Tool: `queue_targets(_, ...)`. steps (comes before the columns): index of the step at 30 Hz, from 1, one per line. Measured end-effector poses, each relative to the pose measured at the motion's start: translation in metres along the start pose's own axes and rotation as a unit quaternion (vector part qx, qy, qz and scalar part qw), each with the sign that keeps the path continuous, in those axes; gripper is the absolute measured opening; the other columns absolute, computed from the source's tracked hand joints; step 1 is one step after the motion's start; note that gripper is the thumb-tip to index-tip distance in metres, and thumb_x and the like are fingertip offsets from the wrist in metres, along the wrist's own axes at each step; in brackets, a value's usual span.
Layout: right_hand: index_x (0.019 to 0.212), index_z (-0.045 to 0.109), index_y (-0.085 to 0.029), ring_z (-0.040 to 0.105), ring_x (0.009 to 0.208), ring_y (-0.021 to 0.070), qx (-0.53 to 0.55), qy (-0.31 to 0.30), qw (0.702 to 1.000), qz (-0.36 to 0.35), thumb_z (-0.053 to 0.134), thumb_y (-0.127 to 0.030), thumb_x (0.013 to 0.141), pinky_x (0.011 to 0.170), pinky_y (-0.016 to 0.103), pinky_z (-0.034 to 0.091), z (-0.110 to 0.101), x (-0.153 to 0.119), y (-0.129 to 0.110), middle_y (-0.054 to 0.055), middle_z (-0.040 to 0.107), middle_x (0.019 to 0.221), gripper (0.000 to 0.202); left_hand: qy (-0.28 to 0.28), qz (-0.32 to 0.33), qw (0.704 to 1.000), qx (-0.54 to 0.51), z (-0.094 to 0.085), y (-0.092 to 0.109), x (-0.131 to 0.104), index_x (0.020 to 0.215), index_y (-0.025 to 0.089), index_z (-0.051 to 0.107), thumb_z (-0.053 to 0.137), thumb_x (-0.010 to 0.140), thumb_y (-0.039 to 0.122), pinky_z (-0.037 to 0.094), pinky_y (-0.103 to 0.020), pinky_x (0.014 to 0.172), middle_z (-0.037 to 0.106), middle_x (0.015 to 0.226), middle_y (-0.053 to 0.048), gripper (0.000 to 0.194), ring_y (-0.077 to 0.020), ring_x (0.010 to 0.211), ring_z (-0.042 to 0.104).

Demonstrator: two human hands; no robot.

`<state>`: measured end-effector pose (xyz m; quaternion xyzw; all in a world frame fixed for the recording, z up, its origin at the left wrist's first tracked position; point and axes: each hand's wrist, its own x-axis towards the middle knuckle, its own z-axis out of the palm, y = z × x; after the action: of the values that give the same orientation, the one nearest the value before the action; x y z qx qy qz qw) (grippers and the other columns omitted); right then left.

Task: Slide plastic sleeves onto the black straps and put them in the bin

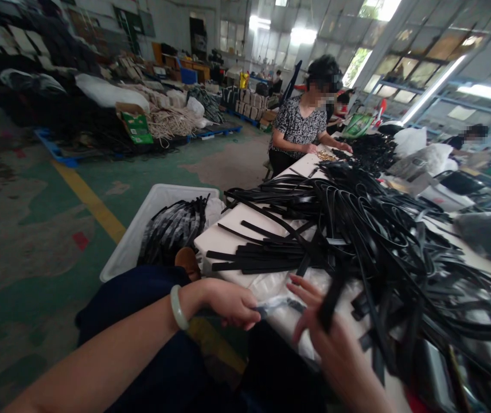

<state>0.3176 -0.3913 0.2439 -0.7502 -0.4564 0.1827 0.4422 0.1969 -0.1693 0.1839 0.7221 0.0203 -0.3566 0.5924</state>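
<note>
My left hand (pixel 228 302), with a pale green bangle on the wrist, pinches one end of a thin clear plastic wrapper (pixel 273 304) at the near edge of the white table (pixel 237 221). My right hand (pixel 327 338) is just right of it, fingers curled around a black strap (pixel 331 292) that runs up into the big heap of black straps (pixel 383 229) covering the table. A row of flat straps (pixel 254 258) lies side by side just beyond my hands.
A white bin (pixel 136 235) holding bundled straps stands on the floor left of the table. A person in a patterned top sits at the table's far end. Another person is at the far right. Pallets with piled goods line the far floor.
</note>
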Motion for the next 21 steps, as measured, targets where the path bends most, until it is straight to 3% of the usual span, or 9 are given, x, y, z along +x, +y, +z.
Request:
queue_targets(2,0.129,0.057,-0.025,0.066,0.091,0.0210,-0.064,-0.144,0.987,0.025,0.046,-0.030,0.094,0.073,0.031,0.052,0.032,0.006,0.011,0.012,0.058,0.132,0.037,-0.034,0.017,0.999,-0.017,0.004,0.001,0.001,0.064,0.018,0.058,0.058,0.084,0.035,0.039,-0.021,0.040,0.050,0.056,0.002,0.026,-0.0115,0.045,0.046)
queue_targets(4,0.115,0.064,-0.021,0.066,0.083,0.0201,-0.129,-0.218,0.967,0.036,0.046,-0.024,0.092,0.070,0.029,0.048,0.044,0.011,0.023,0.010,0.069,0.111,0.030,-0.050,0.027,0.998,-0.034,0.004,-0.003,-0.002,0.067,0.019,0.060,0.059,0.083,0.040,0.039,-0.022,0.041,0.049,0.055,0.001,0.026,-0.0122,0.045,0.046)
queue_targets(7,0.078,0.066,-0.019,0.062,0.071,0.0187,-0.191,-0.205,0.959,0.037,0.051,-0.022,0.088,0.065,0.027,0.042,0.030,0.017,0.035,0.003,0.068,0.074,0.019,-0.020,0.001,1.000,-0.006,-0.004,-0.011,-0.014,0.072,0.020,0.062,0.057,0.084,0.044,0.041,-0.024,0.044,0.048,0.054,0.002,0.027,-0.0137,0.046,0.048)
queue_targets(10,0.070,0.065,-0.018,0.058,0.063,0.0161,-0.191,-0.189,0.962,0.047,0.053,-0.026,0.087,0.059,0.024,0.037,0.007,0.022,0.036,0.001,0.063,0.064,0.022,0.031,-0.005,0.999,0.035,-0.011,-0.016,-0.019,0.074,0.020,0.061,0.052,0.087,0.042,0.041,-0.023,0.046,0.051,0.059,0.002,0.027,-0.0132,0.049,0.049)
queue_targets(12,0.067,0.064,-0.017,0.056,0.060,0.0155,-0.177,-0.199,0.963,0.045,0.053,-0.028,0.087,0.056,0.024,0.035,0.002,0.023,0.032,0.000,0.061,0.061,0.025,0.029,0.024,0.999,0.033,-0.010,-0.016,-0.015,0.075,0.020,0.060,0.051,0.087,0.037,0.038,-0.022,0.045,0.050,0.061,0.002,0.023,-0.0120,0.050,0.047)
queue_targets(19,0.072,0.071,-0.019,0.063,0.069,0.0171,-0.119,-0.231,0.965,0.018,0.051,-0.013,0.079,0.062,0.023,0.039,0.039,0.014,0.012,0.001,0.069,0.070,0.021,-0.018,0.100,0.995,-0.006,0.018,0.000,0.020,0.070,0.019,0.061,0.054,0.076,0.021,0.042,-0.026,0.048,0.055,0.058,0.001,0.009,-0.0155,0.052,0.052)
queue_targets(21,0.070,0.070,-0.020,0.064,0.071,0.0175,-0.134,-0.224,0.965,0.015,0.051,-0.010,0.076,0.062,0.023,0.039,0.038,0.014,0.013,0.002,0.070,0.071,0.022,0.024,0.133,0.991,-0.005,0.014,0.002,0.014,0.070,0.019,0.063,0.066,0.068,0.023,0.044,-0.026,0.051,0.059,0.061,0.001,0.006,-0.0173,0.056,0.056)
